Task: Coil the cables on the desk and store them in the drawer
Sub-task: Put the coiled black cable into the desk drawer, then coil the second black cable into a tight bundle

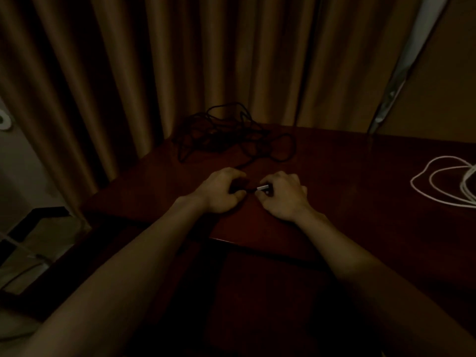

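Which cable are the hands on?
The black cable, tangled near the curtain; a strand runs to the left hand and right hand. The white cable lies apart at right.

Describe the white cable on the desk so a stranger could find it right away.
Start at the dark reddish desk in front of the tan curtain. On its right side the white cable lies in loose loops, cut off by the picture's edge. It is the only pale one; the black cable is a tangle at the back by the curtain.
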